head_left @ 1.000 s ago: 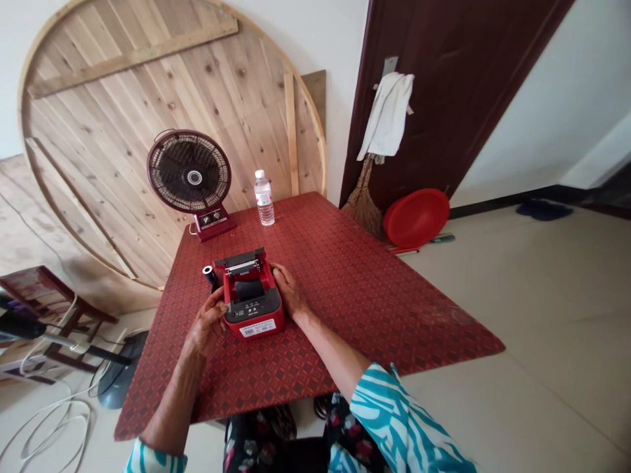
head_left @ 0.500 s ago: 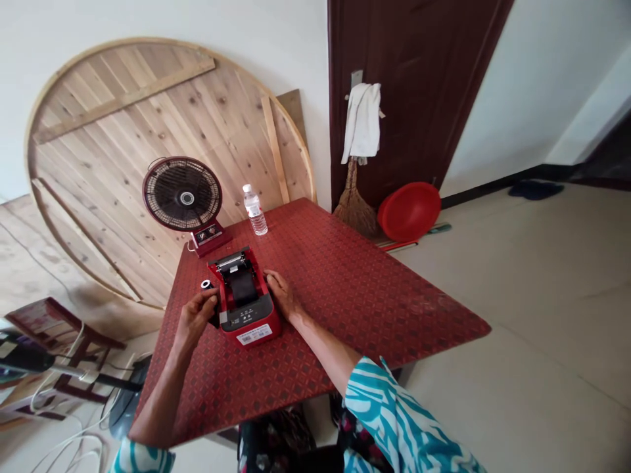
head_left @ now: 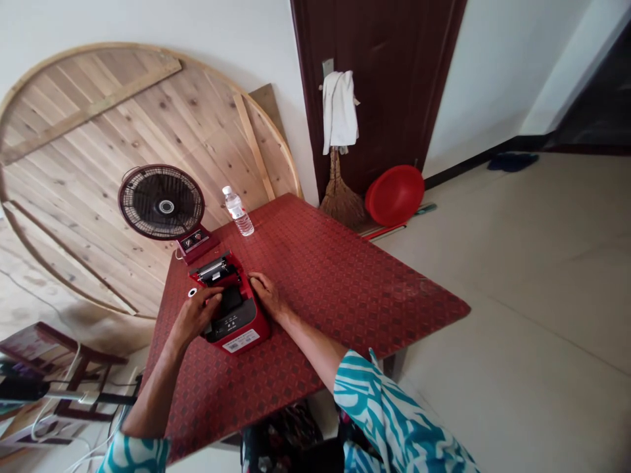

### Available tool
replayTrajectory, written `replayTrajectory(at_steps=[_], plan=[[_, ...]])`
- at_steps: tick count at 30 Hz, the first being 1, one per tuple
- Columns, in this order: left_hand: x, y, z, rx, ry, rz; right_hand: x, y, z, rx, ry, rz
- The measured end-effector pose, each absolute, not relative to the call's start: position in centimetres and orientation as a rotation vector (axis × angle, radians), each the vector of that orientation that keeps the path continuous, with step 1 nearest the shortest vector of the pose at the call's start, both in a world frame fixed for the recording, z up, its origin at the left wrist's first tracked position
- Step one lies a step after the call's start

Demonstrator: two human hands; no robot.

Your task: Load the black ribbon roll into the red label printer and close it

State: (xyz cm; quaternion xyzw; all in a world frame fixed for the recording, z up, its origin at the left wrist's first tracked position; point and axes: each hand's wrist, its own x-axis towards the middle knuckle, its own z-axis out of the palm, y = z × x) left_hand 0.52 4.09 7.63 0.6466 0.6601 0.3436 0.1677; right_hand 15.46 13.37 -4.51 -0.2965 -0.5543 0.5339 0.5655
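Observation:
A red and black label printer [head_left: 242,326] stands on the table with its lid [head_left: 215,268] raised. Inside its bay is a black piece [head_left: 231,297] that looks like a ribbon or roll. My left hand [head_left: 196,315] reaches over the printer's left side, fingers bent together at the open bay; what they grip, if anything, is hidden. Against the right side wall rests my right hand [head_left: 269,295], its fingers curled along the edge, steadying the printer. Just beyond my left hand, a small white roll [head_left: 192,292] with a dark centre shows beside the printer.
The red patterned table [head_left: 340,289] carries a fan [head_left: 165,205] and a water bottle [head_left: 240,211] at the back. A large round wooden tabletop [head_left: 142,131] leans on the wall. Beyond stand a broom [head_left: 341,197] and a red basin [head_left: 396,196]; a stool [head_left: 86,374] is left.
My left hand has moved from the printer's left side up over its open bay. The right hand stays at the right side. The whole view has shifted slightly.

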Motion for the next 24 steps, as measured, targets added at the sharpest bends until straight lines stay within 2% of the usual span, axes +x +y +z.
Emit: replayTrajectory(at_steps=[6, 17, 20, 24], plan=[[0.9, 2.6, 8.5, 1.858, 2.083, 0.932, 15.5, 13.3, -4.3, -0.715, -1.314, 1.252], [0.2, 3.0, 7.1, 1.343, 1.552, 1.173, 15.3, 13.5, -5.0, -0.702, -1.332, 1.233], [0.5, 3.5, 7.3, 1.419, 1.607, 1.09, 15.4, 13.5, -4.9, -0.708, -1.324, 1.252], [1.1, 5.5, 8.0, 1.708, 1.773, 0.8, 15.5, 13.4, -4.8, -0.721, -1.318, 1.259]])
